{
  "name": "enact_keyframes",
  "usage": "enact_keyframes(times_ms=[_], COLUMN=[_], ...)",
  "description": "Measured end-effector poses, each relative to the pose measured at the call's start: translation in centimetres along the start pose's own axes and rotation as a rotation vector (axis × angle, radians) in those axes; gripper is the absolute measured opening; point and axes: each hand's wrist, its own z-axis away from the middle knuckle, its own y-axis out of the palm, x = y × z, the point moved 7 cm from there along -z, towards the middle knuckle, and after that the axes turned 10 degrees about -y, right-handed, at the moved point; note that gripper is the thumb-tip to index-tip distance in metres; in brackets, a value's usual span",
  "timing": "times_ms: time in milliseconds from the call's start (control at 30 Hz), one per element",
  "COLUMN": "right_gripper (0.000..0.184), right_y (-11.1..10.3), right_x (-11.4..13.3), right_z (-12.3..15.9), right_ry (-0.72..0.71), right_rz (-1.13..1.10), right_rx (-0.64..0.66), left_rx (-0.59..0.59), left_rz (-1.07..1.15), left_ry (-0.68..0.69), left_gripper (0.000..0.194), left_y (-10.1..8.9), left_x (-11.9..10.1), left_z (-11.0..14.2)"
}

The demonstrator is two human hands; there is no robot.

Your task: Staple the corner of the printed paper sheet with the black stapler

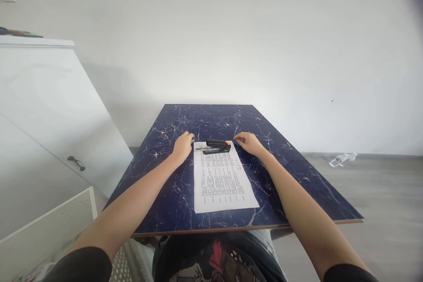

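Observation:
A printed sheet of paper (221, 189), perhaps with others under it, lies on a dark blue marble-patterned table (211, 119). Across its far end rests a black stapler (218, 145) with an orange part, its top arm swung up from the base and a metal strip showing at left. Beside the paper's far left corner, my left hand (183, 146) rests on the table, fingers curled in, with nothing seen in them. My right hand (250, 142) is by the far right corner, fingers loosely bent with a gap between them. Neither hand touches the stapler.
A white cabinet (42, 110) with a dark handle (76, 163) stands to the left. A pale perforated panel (56, 220) is below it. Behind the table rises a white wall (231, 39). A clear plastic item (343, 160) lies on the floor at right.

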Motion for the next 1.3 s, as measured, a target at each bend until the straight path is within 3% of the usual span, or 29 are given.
enact_keyframes(times_ms=[167, 267, 433, 567, 667, 867, 1067, 1300], right_gripper=[0.034, 0.041, 0.045, 0.05, 0.052, 0.051, 0.051, 0.047], right_y=[0.2, 0.1, 0.1, 0.3, 0.5, 0.9, 0.9, 0.7], right_x=[0.7, 0.9, 0.8, 0.8, 0.7, 0.1, 0.3, 0.6], right_z=[0.0, 0.1, 0.0, 0.0, 0.0, 0.2, 0.1, 0.1], right_ry=[0.005, 0.027, 0.024, 0.005, -0.007, 0.016, -0.009, -0.022], right_rz=[-0.046, -0.09, -0.099, -0.108, -0.127, -0.157, -0.148, -0.107], right_rx=[0.055, 0.061, 0.063, 0.077, 0.09, 0.084, 0.093, 0.096], left_rx=[-0.032, 0.003, 0.073, 0.11, 0.15, 0.219, 0.371, 0.356], left_rz=[0.549, 0.902, 1.032, 1.125, 1.103, 0.817, 0.738, 0.623], left_ry=[-0.142, -0.264, -0.205, -0.251, -0.22, 0.007, 0.031, 0.09], left_gripper=[0.013, 0.019, 0.037, 0.043, 0.041, 0.025, 0.024, 0.018], left_y=[-0.3, 0.5, 1.0, 1.2, 1.0, 0.5, 1.0, 0.7], left_x=[0.5, 1.2, 0.4, 0.0, -0.4, -1.7, -2.5, -3.2], left_z=[-0.4, -0.4, -0.3, 0.1, 0.3, 0.4, 0.7, 0.8])
